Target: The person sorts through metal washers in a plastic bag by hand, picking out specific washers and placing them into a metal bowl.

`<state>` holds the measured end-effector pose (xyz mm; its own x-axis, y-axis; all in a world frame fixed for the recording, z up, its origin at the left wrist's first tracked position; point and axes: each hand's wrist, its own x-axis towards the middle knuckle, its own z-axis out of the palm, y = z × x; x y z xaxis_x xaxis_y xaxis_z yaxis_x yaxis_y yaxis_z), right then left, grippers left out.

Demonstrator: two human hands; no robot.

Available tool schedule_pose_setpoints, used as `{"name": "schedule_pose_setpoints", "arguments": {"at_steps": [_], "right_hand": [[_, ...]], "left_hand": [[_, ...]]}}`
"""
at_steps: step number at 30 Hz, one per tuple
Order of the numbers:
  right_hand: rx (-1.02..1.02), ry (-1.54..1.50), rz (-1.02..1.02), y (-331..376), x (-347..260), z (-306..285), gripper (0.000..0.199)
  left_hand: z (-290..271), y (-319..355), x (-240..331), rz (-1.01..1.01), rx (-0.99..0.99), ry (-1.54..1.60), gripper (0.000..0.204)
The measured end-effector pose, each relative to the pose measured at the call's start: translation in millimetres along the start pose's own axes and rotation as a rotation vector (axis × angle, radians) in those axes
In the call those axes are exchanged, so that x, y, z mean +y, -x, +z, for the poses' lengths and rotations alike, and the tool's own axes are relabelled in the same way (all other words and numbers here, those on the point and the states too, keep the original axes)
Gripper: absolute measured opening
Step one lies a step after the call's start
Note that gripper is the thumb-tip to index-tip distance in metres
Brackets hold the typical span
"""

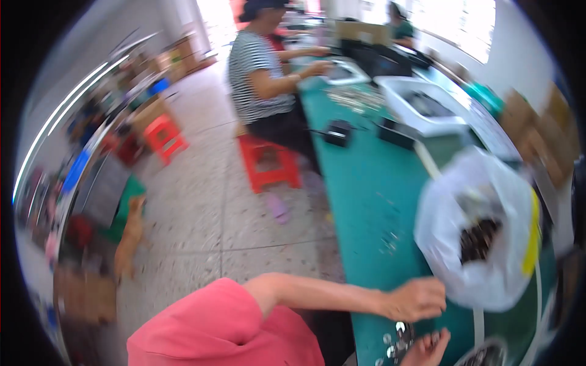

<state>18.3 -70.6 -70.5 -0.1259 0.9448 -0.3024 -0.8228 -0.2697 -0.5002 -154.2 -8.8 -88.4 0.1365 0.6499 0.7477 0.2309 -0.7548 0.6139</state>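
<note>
1. Left hand [418, 299]: fingers closed on the lower edge of the translucent white plastic bag of dark small parts [482, 232], raised over the green-topped table [360, 183]; I judge it mid-handling.
2. Right hand [428, 349]: beside small shiny metal pieces [395, 341]; I cannot tell its grip.
3. The next move needs a steady hold. The striped-shirted co-worker [259, 73] and white plastic tub [421, 104] sit well apart.

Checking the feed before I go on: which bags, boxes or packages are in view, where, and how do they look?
Clear plastic bag: held up at right, dark small parts inside, yellow strip on its side.
White bin: far on the green table, rectangular.
Cardboard boxes: right edge, brown, blurred.
</note>
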Motion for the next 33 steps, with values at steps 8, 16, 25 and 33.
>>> {"name": "schedule_pose_setpoints", "arguments": {"at_steps": [8, 16, 25, 33], "right_hand": [[-0.096, -0.232, 0.102, -6.1, -17.7, -21.0, 0.028], [-0.283, -0.363, 0.174, -27.3, -25.8, -43.7, 0.043], [-0.189, -0.290, 0.211, -21.5, -22.5, -30.8, 0.028], [-0.110, -0.269, 0.202, -16.0, -21.1, -21.1, 0.018]], "left_hand": [[16.3, 0.3, 4.6, -0.103, 0.112, 0.117, 0.011], [21.7, -3.9, -4.3, -0.066, 0.107, 0.138, 0.023], [17.7, -0.7, -2.2, -0.053, 0.071, 0.124, 0.020], [19.8, 3.9, 1.1, -0.121, -0.011, 0.162, 0.009]]}}
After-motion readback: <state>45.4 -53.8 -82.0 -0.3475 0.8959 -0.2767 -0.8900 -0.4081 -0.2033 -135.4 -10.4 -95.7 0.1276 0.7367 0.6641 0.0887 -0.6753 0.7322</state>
